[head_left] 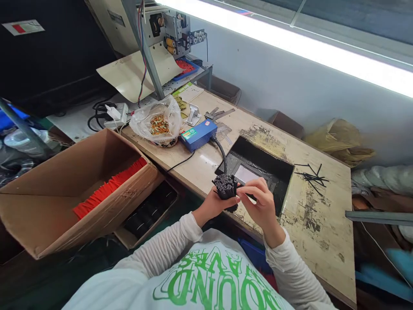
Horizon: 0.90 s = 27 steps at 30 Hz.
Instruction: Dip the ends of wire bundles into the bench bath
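Wrapped round a thick bundle of short black wires (225, 185), my left hand (214, 206) holds it upright over the table's front edge. The wire ends face up and show small pale dots. My right hand (260, 202) is pinched at the right side of the bundle, its thumb and forefinger apparently on a single black wire; the fingertips partly hide it. Just beyond both hands lies a dark recessed tray (274, 157) set into the tabletop. Several loose black wires (312, 177) lie on the table to the right.
A blue box (199, 134) with a black hose stands behind the bundle, beside a plastic bag (156, 120) of small metal parts. To the left is a cardboard box (122, 189) holding red pieces. A machine (176, 32) stands at the back; a lamp (290, 41) hangs overhead.
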Motion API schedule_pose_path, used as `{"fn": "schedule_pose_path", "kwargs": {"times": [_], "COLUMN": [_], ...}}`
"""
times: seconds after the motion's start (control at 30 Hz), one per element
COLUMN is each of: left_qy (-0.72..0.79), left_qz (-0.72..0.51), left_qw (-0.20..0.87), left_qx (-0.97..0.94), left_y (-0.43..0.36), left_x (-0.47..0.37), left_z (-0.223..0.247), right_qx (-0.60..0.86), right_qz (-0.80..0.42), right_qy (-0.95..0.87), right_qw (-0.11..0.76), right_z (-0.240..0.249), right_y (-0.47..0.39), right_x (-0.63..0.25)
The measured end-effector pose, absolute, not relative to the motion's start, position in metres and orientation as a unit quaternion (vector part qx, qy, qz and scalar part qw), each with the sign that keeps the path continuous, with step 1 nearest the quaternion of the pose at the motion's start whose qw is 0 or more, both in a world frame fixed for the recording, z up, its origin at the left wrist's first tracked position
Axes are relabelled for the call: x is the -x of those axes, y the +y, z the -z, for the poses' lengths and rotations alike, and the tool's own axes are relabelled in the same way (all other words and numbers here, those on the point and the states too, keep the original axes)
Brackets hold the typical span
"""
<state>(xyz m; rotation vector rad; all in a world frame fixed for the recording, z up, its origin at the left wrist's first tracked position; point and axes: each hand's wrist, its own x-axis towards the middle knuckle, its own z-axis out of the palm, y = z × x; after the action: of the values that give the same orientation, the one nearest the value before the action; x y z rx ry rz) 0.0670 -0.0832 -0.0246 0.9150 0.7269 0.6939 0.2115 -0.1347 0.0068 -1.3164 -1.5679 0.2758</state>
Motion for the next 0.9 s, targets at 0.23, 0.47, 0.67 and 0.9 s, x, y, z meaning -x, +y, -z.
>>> {"fn": "schedule_pose_path", "kwargs": {"times": [0.23, 0.47, 0.67, 0.9], "left_qy": [0.345, 0.323, 0.325, 0.320], "left_qz": [-0.312, -0.323, -0.311, -0.319], "left_qw": [0.758, 0.752, 0.741, 0.734], "left_qx": [-0.458, -0.475, -0.499, -0.507], "left_y": [-0.085, -0.086, -0.086, -0.084], "left_x": [-0.061, -0.059, -0.057, -0.057], "left_z": [0.019, 0.024, 0.022, 0.025], "right_qx": [0.525, 0.512, 0.530, 0.517], "right_qz": [-0.066, -0.051, -0.043, -0.040], "right_qy": [-0.700, -0.710, -0.702, -0.711], "right_qw": [0.480, 0.481, 0.473, 0.475], "right_z": [-0.018, -0.019, -0.018, -0.018], "right_y": [-0.129, -0.128, -0.128, -0.128], "right_x": [-0.201, -0.198, -0.195, -0.195]}}
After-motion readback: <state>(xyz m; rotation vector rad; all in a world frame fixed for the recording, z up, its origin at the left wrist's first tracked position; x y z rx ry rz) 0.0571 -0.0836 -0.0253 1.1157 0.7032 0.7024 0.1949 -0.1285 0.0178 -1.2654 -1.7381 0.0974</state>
